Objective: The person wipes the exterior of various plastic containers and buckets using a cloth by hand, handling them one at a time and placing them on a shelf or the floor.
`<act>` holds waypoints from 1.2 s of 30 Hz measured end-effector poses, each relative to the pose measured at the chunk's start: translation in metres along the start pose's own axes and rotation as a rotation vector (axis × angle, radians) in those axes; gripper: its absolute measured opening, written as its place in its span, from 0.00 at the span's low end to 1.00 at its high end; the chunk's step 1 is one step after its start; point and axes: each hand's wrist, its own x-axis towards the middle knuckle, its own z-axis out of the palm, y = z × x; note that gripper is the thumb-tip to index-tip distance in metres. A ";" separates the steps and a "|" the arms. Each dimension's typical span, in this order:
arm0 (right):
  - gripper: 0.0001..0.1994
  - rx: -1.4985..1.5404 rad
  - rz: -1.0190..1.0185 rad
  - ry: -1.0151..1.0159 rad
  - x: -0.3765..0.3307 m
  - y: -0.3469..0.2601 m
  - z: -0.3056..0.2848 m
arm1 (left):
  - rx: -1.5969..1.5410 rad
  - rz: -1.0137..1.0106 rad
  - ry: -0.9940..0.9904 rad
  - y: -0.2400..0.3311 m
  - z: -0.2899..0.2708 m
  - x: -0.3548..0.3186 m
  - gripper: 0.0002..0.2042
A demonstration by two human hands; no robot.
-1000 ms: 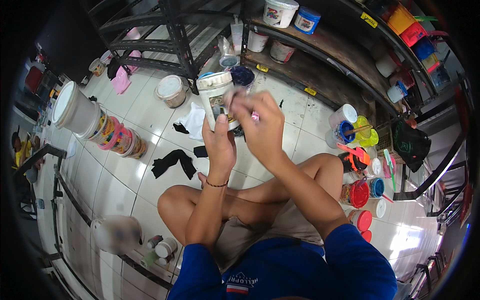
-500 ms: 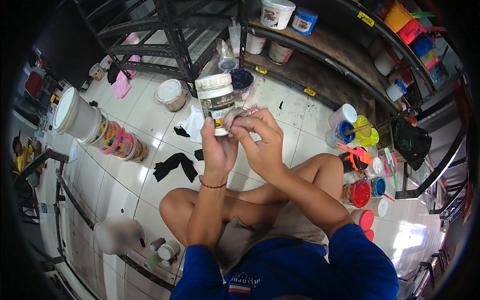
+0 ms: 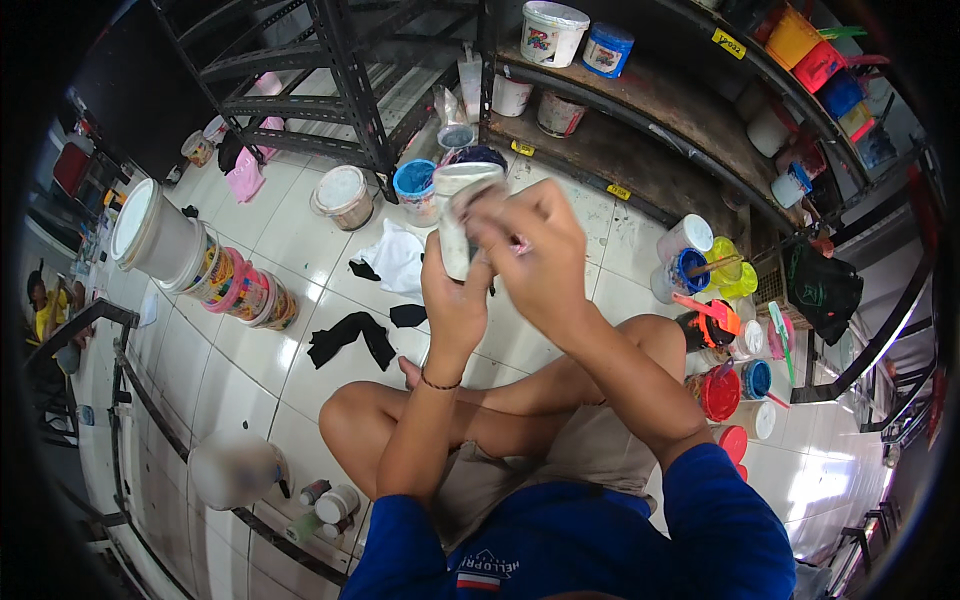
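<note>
My left hand (image 3: 455, 305) holds a white plastic jar (image 3: 453, 228) from below, upright with a slight tilt, in front of my crossed legs. Against the jar's upper side, my right hand (image 3: 540, 255) presses a crumpled greyish-pink rag (image 3: 472, 199) pinched in its fingers. Motion smears that hand and the rag a little. The jar's dark label is turned away from view now. Beyond the jar, an open tub with blue paint (image 3: 416, 180) stands on the tiles.
Black cloth pieces (image 3: 352, 338) and a white cloth (image 3: 392, 257) lie on the floor. Stacked buckets (image 3: 185, 245) and a lidded tub (image 3: 343, 196) stand left. Paint pots, including a red one (image 3: 714, 394), line the right. Metal shelving (image 3: 640, 110) rises ahead. Small bottles (image 3: 336, 505) sit lower left.
The jar has moved right and turned, so its label no longer shows. My right hand and the rag have moved up its side. The blue paint tub has come into view.
</note>
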 end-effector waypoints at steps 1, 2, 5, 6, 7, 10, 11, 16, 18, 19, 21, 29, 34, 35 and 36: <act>0.07 -0.079 -0.118 -0.046 0.001 -0.005 0.002 | 0.098 0.055 0.037 0.000 0.000 -0.001 0.19; 0.07 -0.159 -0.237 -0.093 0.003 -0.009 0.003 | 0.196 0.110 0.075 0.000 0.000 -0.002 0.19; 0.08 -0.050 -0.144 -0.092 0.013 -0.008 -0.001 | 0.142 0.060 0.106 0.012 0.000 -0.002 0.18; 0.08 0.028 -0.106 -0.068 0.012 -0.005 -0.002 | 0.058 0.041 0.094 0.009 0.001 -0.003 0.18; 0.07 0.105 0.046 -0.067 0.007 0.000 -0.004 | -0.020 0.023 0.085 0.003 0.001 -0.004 0.18; 0.06 0.359 0.251 -0.001 -0.001 0.008 0.002 | -0.080 -0.034 0.051 -0.007 -0.005 -0.007 0.18; 0.05 0.328 0.225 0.012 -0.004 0.016 0.002 | -0.089 -0.029 0.052 -0.007 -0.005 -0.007 0.18; 0.07 0.432 0.576 -0.034 -0.025 0.040 0.003 | -0.081 0.096 0.072 0.015 0.004 -0.008 0.22; 0.07 0.605 0.537 0.104 -0.018 0.032 0.005 | -0.022 0.029 0.092 0.011 0.001 -0.006 0.24; 0.08 0.594 0.554 0.160 -0.009 0.031 0.001 | 0.028 -0.004 0.114 0.011 0.000 -0.005 0.24; 0.08 0.451 0.292 0.142 -0.002 0.018 -0.003 | 0.189 -0.042 0.164 0.014 -0.002 -0.004 0.27; 0.12 -0.314 -0.473 -0.367 0.002 -0.028 0.000 | 0.577 0.355 0.205 0.000 -0.021 -0.003 0.30; 0.10 -0.361 -0.413 -0.357 0.002 -0.030 0.005 | 0.580 0.446 0.292 0.001 -0.014 0.003 0.30; 0.10 -0.329 -0.445 -0.434 -0.005 -0.032 0.006 | 0.573 0.433 0.279 -0.002 -0.015 0.002 0.31; 0.11 -0.355 -0.412 -0.326 0.003 -0.026 0.003 | 0.566 0.420 0.265 -0.003 -0.016 0.002 0.31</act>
